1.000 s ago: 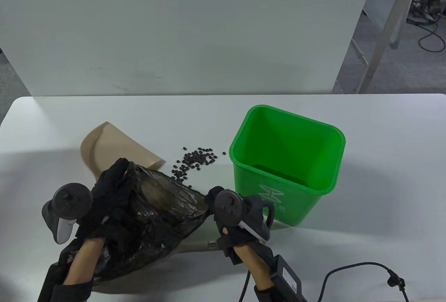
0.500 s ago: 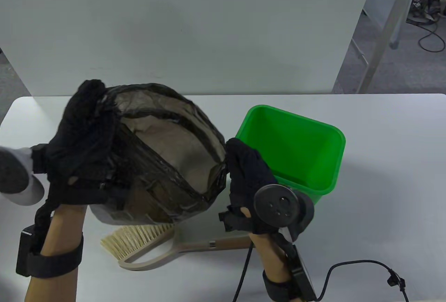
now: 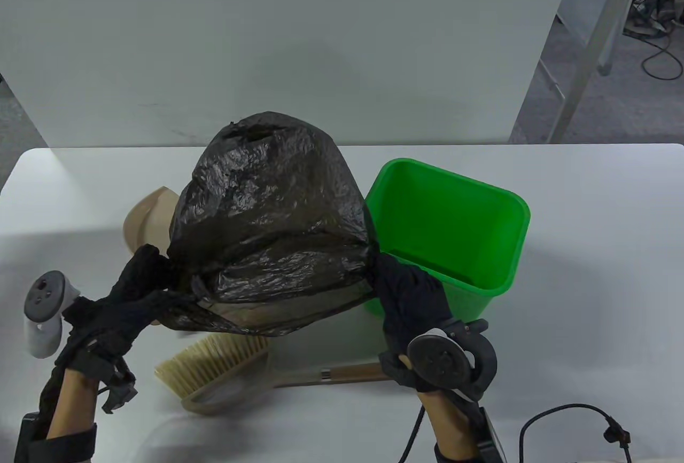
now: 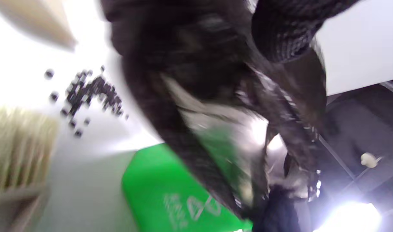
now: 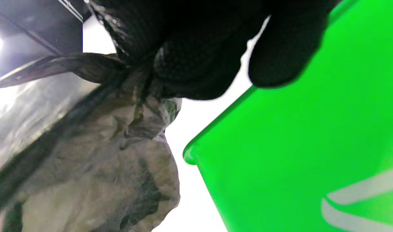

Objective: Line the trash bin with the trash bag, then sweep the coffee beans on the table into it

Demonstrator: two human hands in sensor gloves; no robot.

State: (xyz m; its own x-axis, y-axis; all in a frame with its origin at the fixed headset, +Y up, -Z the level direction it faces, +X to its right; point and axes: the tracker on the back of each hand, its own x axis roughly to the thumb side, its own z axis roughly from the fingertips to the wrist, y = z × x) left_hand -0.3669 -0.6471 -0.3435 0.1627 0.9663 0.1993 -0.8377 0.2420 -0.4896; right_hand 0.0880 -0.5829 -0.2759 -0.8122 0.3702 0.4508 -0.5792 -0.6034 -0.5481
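Two hands, left point(image 3: 133, 292) and right point(image 3: 411, 292), each gripping one trash bag point(image 3: 267, 217) beside one bin point(image 3: 454, 228).

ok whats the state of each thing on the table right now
bag: puffed up with air, held off the table, not in the bin
bin: upright, unlined
beans: scattered on the table, unswept
brush: lying flat, untouched
dustpan: on the table, mostly hidden by the bag
left hand: grips the bag's edge
right hand: grips the bag's other edge

table point(image 3: 588, 249) white | on it: bin point(image 3: 481, 271), brush point(image 3: 224, 372), dustpan point(image 3: 144, 217), beans point(image 4: 90, 93)
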